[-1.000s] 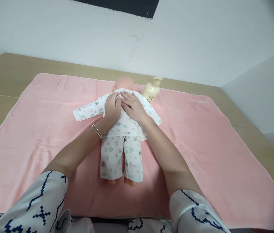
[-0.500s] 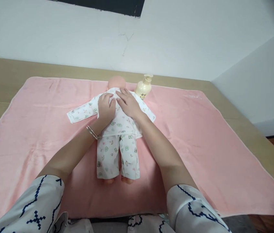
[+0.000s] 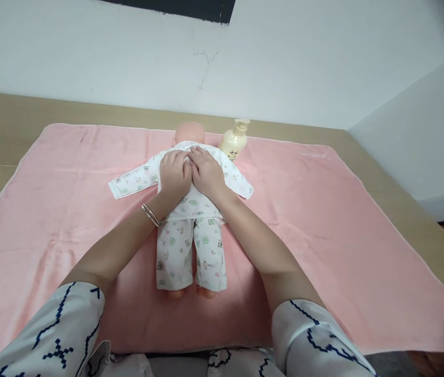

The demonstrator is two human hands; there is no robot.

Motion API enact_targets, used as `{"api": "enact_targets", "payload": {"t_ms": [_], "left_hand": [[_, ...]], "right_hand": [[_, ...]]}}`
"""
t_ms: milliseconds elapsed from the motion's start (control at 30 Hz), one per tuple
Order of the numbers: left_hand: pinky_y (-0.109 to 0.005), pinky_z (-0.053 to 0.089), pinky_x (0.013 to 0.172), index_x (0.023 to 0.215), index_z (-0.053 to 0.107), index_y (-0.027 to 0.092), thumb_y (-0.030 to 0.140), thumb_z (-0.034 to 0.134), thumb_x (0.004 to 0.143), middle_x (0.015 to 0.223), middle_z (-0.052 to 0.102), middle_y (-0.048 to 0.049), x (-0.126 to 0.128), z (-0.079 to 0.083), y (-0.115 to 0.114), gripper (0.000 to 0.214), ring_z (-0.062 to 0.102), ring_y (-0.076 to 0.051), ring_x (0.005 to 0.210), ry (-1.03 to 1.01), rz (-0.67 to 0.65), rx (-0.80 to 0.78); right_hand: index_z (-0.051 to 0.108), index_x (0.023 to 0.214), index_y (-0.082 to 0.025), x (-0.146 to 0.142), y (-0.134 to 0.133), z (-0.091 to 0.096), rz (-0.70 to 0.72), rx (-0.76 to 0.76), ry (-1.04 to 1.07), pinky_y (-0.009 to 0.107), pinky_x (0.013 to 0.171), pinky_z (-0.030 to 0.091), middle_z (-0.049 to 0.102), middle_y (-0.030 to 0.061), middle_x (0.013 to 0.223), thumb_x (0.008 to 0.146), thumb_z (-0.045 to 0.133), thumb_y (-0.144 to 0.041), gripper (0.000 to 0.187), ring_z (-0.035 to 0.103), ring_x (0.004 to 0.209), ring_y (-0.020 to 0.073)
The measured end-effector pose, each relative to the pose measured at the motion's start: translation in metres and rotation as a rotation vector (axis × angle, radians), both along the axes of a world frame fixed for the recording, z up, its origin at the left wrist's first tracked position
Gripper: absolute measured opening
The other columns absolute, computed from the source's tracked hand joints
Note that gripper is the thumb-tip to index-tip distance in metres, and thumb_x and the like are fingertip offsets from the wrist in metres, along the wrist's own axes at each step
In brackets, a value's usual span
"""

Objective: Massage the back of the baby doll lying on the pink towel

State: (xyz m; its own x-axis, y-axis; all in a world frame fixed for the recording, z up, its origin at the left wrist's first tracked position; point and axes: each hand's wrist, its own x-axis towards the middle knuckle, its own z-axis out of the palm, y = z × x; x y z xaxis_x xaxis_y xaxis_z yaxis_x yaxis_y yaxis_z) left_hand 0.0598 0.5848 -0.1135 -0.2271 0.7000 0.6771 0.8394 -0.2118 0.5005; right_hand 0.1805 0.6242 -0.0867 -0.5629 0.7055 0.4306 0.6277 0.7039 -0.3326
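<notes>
A baby doll (image 3: pixel 190 220) in white printed pyjamas lies on a pink towel (image 3: pixel 324 209), its head (image 3: pixel 189 132) pointing away from me. My left hand (image 3: pixel 174 175) rests flat on the doll's upper back, fingers stretched out toward the collar. My right hand (image 3: pixel 206 172) lies flat beside it, touching the left hand, fingers also out. A metal bangle (image 3: pixel 150 214) sits on my left wrist. The doll's sleeves spread to both sides.
A cream pump bottle (image 3: pixel 234 142) stands on the towel just right of the doll's head. The towel covers a wooden table (image 3: pixel 6 112) that meets a white wall behind. My patterned sleeves fill the bottom edge.
Both hands stay on the doll's back; the right hand has slid a little closer to the left. The camera view shifted slightly.
</notes>
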Motion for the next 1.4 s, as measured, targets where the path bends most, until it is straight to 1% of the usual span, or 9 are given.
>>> {"api": "enact_targets", "payload": {"t_ms": [200,300,533,733,833,967,1100,1233,1400], "left_hand": [[-0.052,0.04,0.104,0.119,0.058,0.013,0.029,0.047,0.089,0.121,0.058,-0.0191,-0.004,-0.005,0.006,0.036,0.051,-0.033,0.117,-0.053,0.075,-0.122],[-0.053,0.036,0.108,0.124,0.056,0.013,0.035,0.048,0.09,0.129,0.055,-0.0204,-0.007,-0.007,0.009,0.04,0.049,-0.035,0.123,-0.039,0.032,-0.152],[-0.058,0.023,0.118,0.136,0.051,0.012,0.038,0.046,0.093,0.147,0.048,-0.02,-0.013,-0.012,0.014,0.05,0.035,-0.038,0.142,0.019,-0.023,-0.202],[-0.051,0.034,0.113,0.122,0.063,0.019,0.034,0.044,0.094,0.131,0.061,-0.0135,-0.012,-0.008,0.013,0.037,0.05,-0.03,0.127,0.036,-0.057,-0.126],[-0.046,0.042,0.103,0.11,0.07,0.019,0.033,0.049,0.092,0.114,0.064,-0.0132,-0.009,-0.005,0.009,0.031,0.055,-0.029,0.112,0.018,-0.005,-0.103],[-0.045,0.046,0.093,0.1,0.072,0.021,0.034,0.054,0.089,0.099,0.065,-0.0106,-0.006,-0.002,0.005,0.025,0.056,-0.028,0.1,0.004,0.075,-0.069],[-0.046,0.045,0.097,0.107,0.07,0.019,0.033,0.053,0.088,0.11,0.065,-0.0126,-0.006,-0.006,0.006,0.029,0.057,-0.029,0.107,0.004,0.087,-0.061],[-0.049,0.035,0.113,0.123,0.062,0.016,0.031,0.046,0.092,0.132,0.06,-0.0151,-0.009,-0.011,0.011,0.038,0.05,-0.031,0.128,0.032,-0.012,-0.08],[-0.047,0.041,0.108,0.112,0.066,0.018,0.032,0.044,0.093,0.123,0.066,-0.0129,-0.01,-0.008,0.01,0.032,0.056,-0.029,0.121,0.058,-0.035,-0.061]], "right_hand": [[0.062,0.129,-0.009,0.004,0.0,-0.005,-0.201,0.016,0.032,0.05,0.109,0.043,0.059,0.0191,0.136,0.096,0.038,-0.032,0.047,0.053,0.129,0.0332],[0.063,0.127,-0.011,0.005,0.004,-0.008,-0.17,0.039,0.045,0.049,0.111,0.042,0.06,0.0169,0.135,0.094,0.038,-0.032,0.047,0.053,0.131,0.0308],[0.044,0.145,-0.004,0.017,0.024,-0.009,0.035,0.007,-0.085,0.049,0.122,0.026,0.041,0.0193,0.153,0.099,0.033,-0.037,0.057,0.033,0.146,0.0301],[0.045,0.144,-0.004,0.014,0.01,0.001,-0.036,0.0,-0.148,0.05,0.116,0.035,0.045,0.0213,0.149,0.099,0.035,-0.032,0.054,0.04,0.141,0.0331],[0.052,0.138,-0.004,0.006,-0.01,0.004,-0.111,0.028,-0.167,0.052,0.107,0.044,0.051,0.0239,0.143,0.1,0.032,-0.028,0.049,0.048,0.135,0.0366],[0.057,0.132,-0.004,0.0,-0.019,0.001,-0.179,0.014,-0.108,0.052,0.106,0.044,0.054,0.0239,0.141,0.101,0.028,-0.027,0.048,0.049,0.134,0.0367],[0.047,0.142,-0.002,0.007,0.003,-0.004,-0.073,-0.035,-0.099,0.052,0.118,0.031,0.045,0.0213,0.149,0.097,0.035,-0.027,0.053,0.039,0.142,0.0333],[0.038,0.149,-0.003,0.014,0.024,-0.004,0.046,-0.06,-0.148,0.052,0.123,0.022,0.034,0.0193,0.157,0.094,0.036,-0.025,0.059,0.028,0.149,0.0301],[0.047,0.144,-0.007,0.012,0.012,-0.002,0.022,0.0,-0.133,0.051,0.12,0.03,0.042,0.0175,0.153,0.096,0.034,-0.025,0.053,0.036,0.144,0.0304]]}}
